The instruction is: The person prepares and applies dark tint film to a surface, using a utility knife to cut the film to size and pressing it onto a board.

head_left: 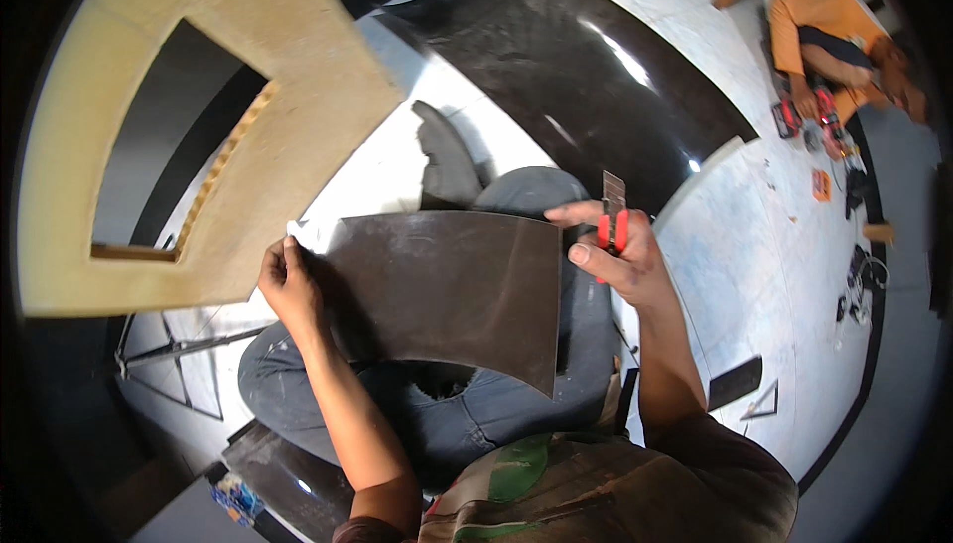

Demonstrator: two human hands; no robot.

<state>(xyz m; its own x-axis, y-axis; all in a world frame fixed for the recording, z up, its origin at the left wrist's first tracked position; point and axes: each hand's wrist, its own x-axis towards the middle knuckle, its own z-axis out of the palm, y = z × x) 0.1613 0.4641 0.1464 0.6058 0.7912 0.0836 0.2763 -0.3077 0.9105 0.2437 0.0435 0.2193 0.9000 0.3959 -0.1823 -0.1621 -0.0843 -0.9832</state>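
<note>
A curved, glossy dark brown sheet (447,285) lies across my lap. My left hand (291,285) pinches its upper left corner, where glare turns the surface white. Beyond the upper right corner, my right hand (627,260) is closed on a red utility knife (613,230), whose segmented blade points up and away from me. The index finger and thumb of that hand reach toward the sheet's right edge; whether they touch it I cannot tell.
A big yellowish board (318,116) with a rectangular opening stands at left. Ahead lies a large glossy dark panel (566,67), near a ragged dark offcut (447,161). A person in orange (819,22) handles a red power tool (794,118) at far right. A small triangular frame (762,402) lies right.
</note>
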